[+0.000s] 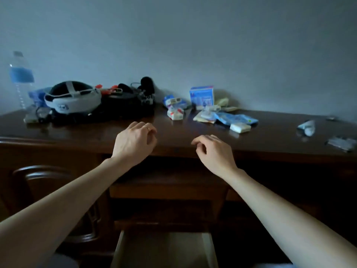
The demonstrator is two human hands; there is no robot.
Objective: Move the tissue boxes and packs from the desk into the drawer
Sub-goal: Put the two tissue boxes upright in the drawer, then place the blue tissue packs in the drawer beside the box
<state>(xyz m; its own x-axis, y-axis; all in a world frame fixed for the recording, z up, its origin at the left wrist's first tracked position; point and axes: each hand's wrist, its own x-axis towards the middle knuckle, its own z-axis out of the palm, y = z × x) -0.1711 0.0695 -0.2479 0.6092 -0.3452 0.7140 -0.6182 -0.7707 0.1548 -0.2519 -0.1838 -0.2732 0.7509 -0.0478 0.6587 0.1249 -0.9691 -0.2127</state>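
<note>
Above the pulled-out drawer, a person's left hand and right hand hover loosely curled and empty at the desk edge, apparently reaching for the tissue boxes and packs beyond the drawer.

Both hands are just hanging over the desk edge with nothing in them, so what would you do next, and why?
Probably reach the right hand forward to the small white pack, the nearest tissue item. Both hands are empty, the left hand too, and the drawer below already stands open.
</note>
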